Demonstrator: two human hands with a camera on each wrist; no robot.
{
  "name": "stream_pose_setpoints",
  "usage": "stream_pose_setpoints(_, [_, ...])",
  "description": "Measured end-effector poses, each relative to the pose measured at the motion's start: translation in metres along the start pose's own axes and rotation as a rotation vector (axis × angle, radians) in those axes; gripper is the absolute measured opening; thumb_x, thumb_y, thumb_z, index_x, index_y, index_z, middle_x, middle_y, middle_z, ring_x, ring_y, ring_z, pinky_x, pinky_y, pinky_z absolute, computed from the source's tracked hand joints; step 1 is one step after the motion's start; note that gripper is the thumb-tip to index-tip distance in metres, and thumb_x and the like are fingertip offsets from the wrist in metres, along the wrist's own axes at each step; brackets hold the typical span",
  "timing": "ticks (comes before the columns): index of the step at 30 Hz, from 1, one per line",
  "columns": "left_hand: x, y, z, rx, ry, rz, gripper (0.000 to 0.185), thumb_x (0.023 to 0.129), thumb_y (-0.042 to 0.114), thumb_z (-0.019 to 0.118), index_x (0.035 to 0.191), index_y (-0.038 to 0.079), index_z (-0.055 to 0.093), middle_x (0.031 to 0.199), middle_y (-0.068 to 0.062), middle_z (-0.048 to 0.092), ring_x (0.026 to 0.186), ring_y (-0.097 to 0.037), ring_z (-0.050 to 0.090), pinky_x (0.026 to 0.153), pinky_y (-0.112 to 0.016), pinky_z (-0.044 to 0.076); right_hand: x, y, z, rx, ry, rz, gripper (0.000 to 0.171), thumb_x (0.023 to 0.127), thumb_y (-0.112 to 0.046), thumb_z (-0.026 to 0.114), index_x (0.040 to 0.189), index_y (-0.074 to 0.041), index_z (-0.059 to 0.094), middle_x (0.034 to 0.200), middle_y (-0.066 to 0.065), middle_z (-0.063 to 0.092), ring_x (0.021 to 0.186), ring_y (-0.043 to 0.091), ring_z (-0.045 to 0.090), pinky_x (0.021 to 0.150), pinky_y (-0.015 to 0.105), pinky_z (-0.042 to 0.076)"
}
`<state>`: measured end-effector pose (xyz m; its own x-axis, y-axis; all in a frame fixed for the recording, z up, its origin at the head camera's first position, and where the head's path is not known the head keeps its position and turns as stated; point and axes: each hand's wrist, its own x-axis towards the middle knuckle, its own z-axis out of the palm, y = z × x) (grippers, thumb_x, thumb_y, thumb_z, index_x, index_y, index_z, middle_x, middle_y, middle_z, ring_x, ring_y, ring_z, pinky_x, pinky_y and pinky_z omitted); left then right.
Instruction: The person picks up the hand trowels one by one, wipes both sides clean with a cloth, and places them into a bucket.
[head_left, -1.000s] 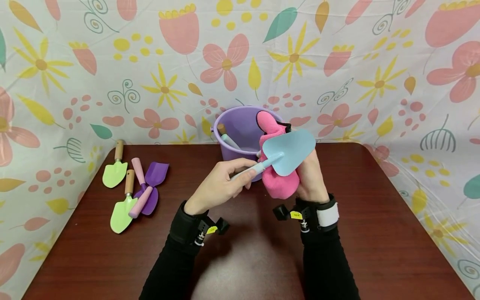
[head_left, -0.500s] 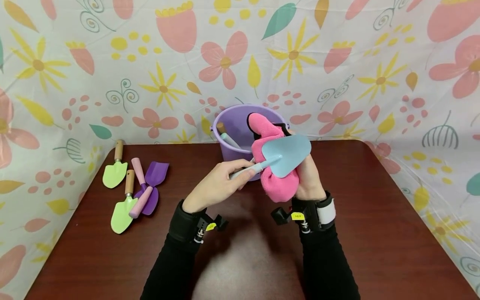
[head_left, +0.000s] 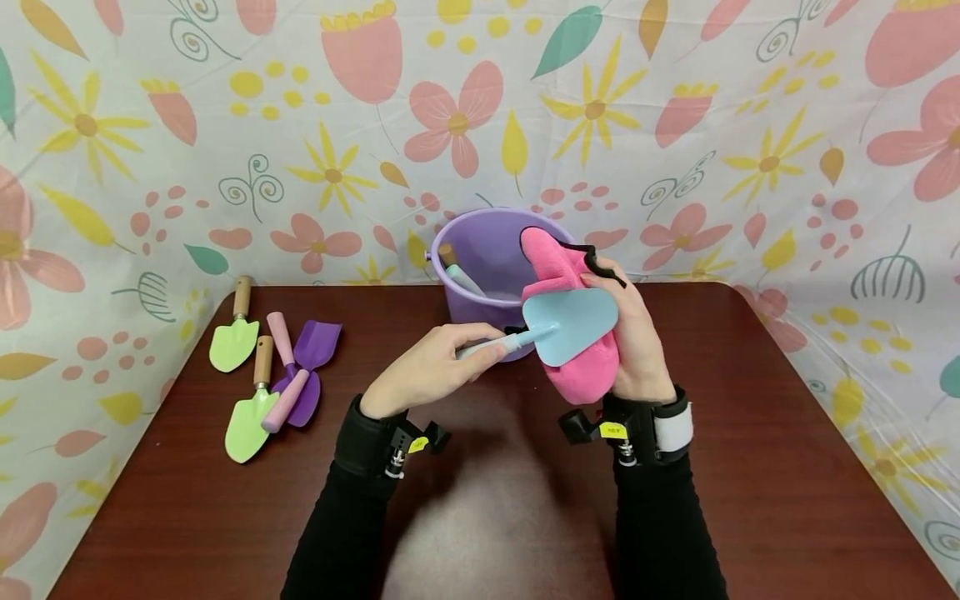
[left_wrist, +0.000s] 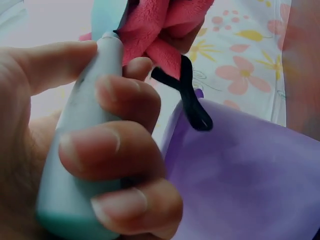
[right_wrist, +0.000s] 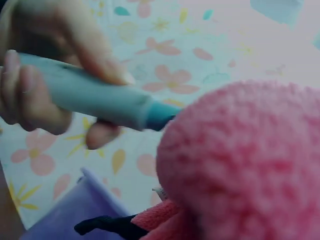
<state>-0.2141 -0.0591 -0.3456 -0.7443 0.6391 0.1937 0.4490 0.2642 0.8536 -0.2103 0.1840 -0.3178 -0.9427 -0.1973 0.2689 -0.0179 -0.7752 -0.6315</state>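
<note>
My left hand [head_left: 435,367] grips the pale handle of a light blue trowel [head_left: 570,325], fingers curled round it; the handle [left_wrist: 82,145] fills much of the left wrist view. My right hand [head_left: 641,342] holds a fluffy pink cloth [head_left: 551,258] with black edging, bunched up behind the trowel's blade. That blade overlaps the cloth in the head view and hides part of it. In the right wrist view the cloth [right_wrist: 245,160] bulges close to the camera and covers the blade. A black strip [left_wrist: 190,100] dangles from the cloth near the purple bucket.
The purple bucket [head_left: 472,308] stands at the table's back edge, with wooden and pale blue handle ends [head_left: 461,275] inside. On the left lie two green trowels [head_left: 251,429] and two purple tools with pink handles [head_left: 283,400]. A flowered sheet [head_left: 375,167] hangs behind the table.
My right hand has shifted right with the cloth, after a slight move left. The trowel's blade has dropped a little and turned flatter. The left hand still grips the handle in nearly the same place.
</note>
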Motion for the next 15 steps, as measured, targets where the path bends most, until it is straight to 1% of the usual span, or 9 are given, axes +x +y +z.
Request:
stream_pose_setpoints(3, [0.001,-0.002,0.0,0.029,0.003,-0.021,0.019,0.099,0.043,0.056,0.105,0.03,0.067,0.069,0.001,0.05,0.06,-0.012,0.046,0.061,-0.03,0.04,-0.001,-0.007,-0.003,0.008,0.035,-0.026,0.012,0.103,-0.003,0.043,0.109,-0.005,0.054,0.105,0.011,0.06,0.087,0.023,0.063,0.075,0.03,0.053])
stream_pose_setpoints(6, [0.003,-0.005,0.0,0.037,0.003,-0.037,0.019,0.099,0.043,0.056,0.105,0.029,0.068,0.069,0.001,0.05,0.06,-0.012,0.045,0.061,-0.031,0.04,-0.004,-0.014,-0.007,0.045,0.052,-0.044,0.015,0.104,-0.003,0.04,0.11,-0.003,0.053,0.105,0.013,0.059,0.087,0.025,0.062,0.074,0.032,0.053])
stream_pose_setpoints(8, [0.003,-0.006,0.001,0.035,-0.002,-0.038,0.02,0.099,0.043,0.056,0.104,0.028,0.068,0.069,0.0,0.049,0.059,-0.012,0.044,0.061,-0.031,0.039,-0.005,-0.017,-0.008,0.082,0.057,-0.045,0.016,0.104,-0.004,0.039,0.111,-0.002,0.054,0.105,0.014,0.058,0.088,0.026,0.061,0.076,0.033,0.053])
stream_pose_setpoints(11, [0.004,-0.008,0.002,0.039,-0.011,-0.034,0.021,0.099,0.043,0.055,0.104,0.027,0.068,0.068,0.0,0.048,0.059,-0.012,0.043,0.06,-0.03,0.038,-0.006,-0.019,-0.008,0.12,0.063,-0.04,0.016,0.104,-0.005,0.04,0.111,-0.002,0.054,0.103,0.015,0.058,0.087,0.027,0.061,0.074,0.033,0.053])
stream_pose_setpoints(15, [0.003,-0.008,0.001,0.067,0.005,-0.039,0.02,0.099,0.044,0.055,0.104,0.029,0.067,0.068,0.001,0.047,0.058,-0.01,0.041,0.06,-0.03,0.037,-0.006,-0.022,-0.007,0.145,0.061,-0.052,0.016,0.105,-0.007,0.04,0.11,-0.001,0.053,0.099,0.014,0.057,0.086,0.027,0.06,0.073,0.033,0.052])
